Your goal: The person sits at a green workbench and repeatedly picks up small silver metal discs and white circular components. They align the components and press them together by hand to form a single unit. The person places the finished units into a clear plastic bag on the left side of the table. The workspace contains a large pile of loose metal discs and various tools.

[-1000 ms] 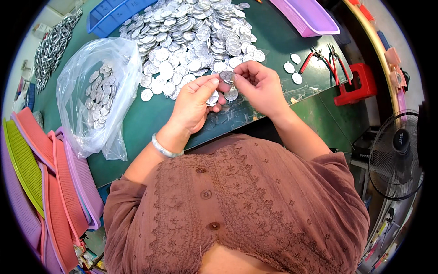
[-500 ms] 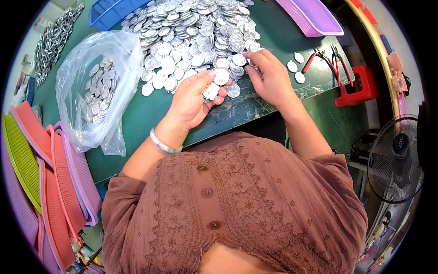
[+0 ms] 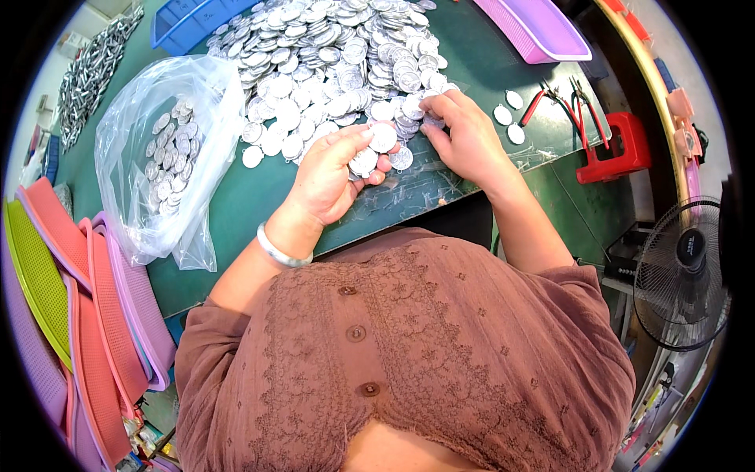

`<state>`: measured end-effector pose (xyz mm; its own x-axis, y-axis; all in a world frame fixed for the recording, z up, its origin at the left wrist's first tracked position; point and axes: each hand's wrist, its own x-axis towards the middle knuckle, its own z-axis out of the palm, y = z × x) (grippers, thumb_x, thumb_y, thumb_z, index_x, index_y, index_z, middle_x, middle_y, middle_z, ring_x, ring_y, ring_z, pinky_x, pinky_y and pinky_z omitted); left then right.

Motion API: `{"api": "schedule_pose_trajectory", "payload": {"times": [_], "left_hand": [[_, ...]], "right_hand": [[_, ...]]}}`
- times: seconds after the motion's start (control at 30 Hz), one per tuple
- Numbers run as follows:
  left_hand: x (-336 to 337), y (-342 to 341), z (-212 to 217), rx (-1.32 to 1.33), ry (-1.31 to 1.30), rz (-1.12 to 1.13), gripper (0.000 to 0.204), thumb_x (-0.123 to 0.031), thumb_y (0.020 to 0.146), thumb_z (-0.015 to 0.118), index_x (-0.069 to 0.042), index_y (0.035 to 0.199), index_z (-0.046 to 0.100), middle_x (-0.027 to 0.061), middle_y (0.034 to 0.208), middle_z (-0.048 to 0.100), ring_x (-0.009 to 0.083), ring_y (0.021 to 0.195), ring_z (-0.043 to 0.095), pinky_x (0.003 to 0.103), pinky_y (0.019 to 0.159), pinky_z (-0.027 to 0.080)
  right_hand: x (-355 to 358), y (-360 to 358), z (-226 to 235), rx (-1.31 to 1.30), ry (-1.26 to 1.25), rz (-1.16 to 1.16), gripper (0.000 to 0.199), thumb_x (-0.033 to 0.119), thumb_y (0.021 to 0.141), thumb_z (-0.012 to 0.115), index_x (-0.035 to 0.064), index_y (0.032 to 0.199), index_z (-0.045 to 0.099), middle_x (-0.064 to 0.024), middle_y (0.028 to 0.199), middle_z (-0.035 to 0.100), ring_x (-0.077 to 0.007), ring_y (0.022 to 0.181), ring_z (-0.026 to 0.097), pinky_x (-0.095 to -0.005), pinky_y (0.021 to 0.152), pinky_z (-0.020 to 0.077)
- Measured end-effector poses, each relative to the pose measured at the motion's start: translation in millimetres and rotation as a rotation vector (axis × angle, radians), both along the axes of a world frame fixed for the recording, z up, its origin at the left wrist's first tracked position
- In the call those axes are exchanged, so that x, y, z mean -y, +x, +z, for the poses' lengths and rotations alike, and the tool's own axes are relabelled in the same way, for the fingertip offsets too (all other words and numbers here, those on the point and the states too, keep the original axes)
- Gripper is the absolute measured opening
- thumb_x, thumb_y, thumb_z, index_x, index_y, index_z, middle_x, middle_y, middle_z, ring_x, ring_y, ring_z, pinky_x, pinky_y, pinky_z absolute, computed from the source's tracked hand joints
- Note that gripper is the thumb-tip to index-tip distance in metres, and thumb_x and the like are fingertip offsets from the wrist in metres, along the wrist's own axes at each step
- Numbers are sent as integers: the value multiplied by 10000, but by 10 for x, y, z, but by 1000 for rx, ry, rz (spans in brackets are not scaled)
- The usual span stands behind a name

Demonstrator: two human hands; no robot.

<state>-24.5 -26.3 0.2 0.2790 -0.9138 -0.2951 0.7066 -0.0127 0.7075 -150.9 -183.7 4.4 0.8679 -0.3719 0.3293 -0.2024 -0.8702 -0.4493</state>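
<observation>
My left hand [image 3: 321,177] is closed round a few silver round medallions [image 3: 383,138], thumb on top, just in front of the big heap of medallions [image 3: 326,67]. At the right edge of that heap, my right hand [image 3: 472,143] has its thumb and bent fingers at a medallion [image 3: 432,120], partly hidden by the fingertips. A loose medallion [image 3: 402,159] lies on the table between the two hands. To the left, a clear plastic bag [image 3: 118,169] lies open with a batch of smaller-looking silver medallions [image 3: 174,153] inside.
Three pale oval pendants [image 3: 503,115] lie right of my right hand, beside red-handled pliers [image 3: 580,118] and a red clamp-like tool [image 3: 616,153]. A blue bin [image 3: 193,25] and purple basket [image 3: 543,39] stand behind. Metal pieces [image 3: 93,75] pile far left; stacked baskets [image 3: 86,315] stand near left.
My right hand has shifted very slightly, its fingertips staying at the edge of the heap. My left hand keeps its medallions in almost the same place.
</observation>
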Motion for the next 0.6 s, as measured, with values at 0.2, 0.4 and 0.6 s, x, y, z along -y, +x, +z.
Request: {"api": "schedule_pose_trajectory", "payload": {"times": [0.2,0.4,0.6], "left_hand": [[-5,-33,41,47,24,-2,264,-121,859,470,43,1058,525,102,857,584,116,664,529,210,545,423],[-16,10,-55,17,21,16,127,-102,836,509,-17,919,556,78,758,569,116,625,521,213,489,403],[-21,13,16,29,41,23,136,-51,816,492,-28,940,544,78,767,575,126,630,533,208,475,400]], "right_hand": [[40,57,8,-18,-67,-11,266,124,699,619,41,948,576,-127,840,543,-312,810,540,-386,696,434],[71,78,36,-70,-30,7,260,136,700,624,58,945,584,-118,798,536,-291,769,545,-370,677,436],[138,111,56,-80,-69,67,286,102,683,630,65,962,575,-96,741,522,-258,714,539,-347,635,431]]}}
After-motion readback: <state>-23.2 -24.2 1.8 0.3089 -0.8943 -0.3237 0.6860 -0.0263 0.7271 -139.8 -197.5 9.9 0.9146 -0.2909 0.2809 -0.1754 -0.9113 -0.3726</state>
